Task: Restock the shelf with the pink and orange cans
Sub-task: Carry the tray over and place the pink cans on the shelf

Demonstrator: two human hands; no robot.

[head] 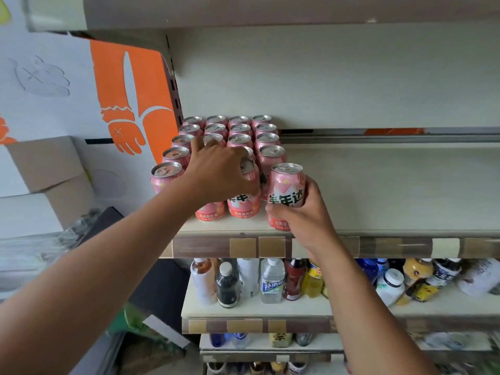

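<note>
A: Nearest, what is held?

B: A pink can (286,194) is clasped upright in the right hand (305,212), fingers wrapped round its lower body, its base at the front edge of the shelf (378,185), just right of the front row.

A: And beside it?

B: The left hand (219,175) is laid over the front-row cans (242,201), fingers spread across their tops; whether any one is actually gripped cannot be told.

A: Farther back?

B: The pink block (230,131) is stood in neat columns against the left upright, running to the back wall. To the right, bare shelf is seen. No orange cans are seen on this shelf. Bottles (270,280) are kept on the tier below.

A: How is the step best done?

B: Probably the can should be set down flat, label forward, then slid left until it is touching its neighbour, so a fifth column is begun flush with the front row. The block is best steadied by the left hand meanwhile, since a nudged can could topple its neighbours.
</note>
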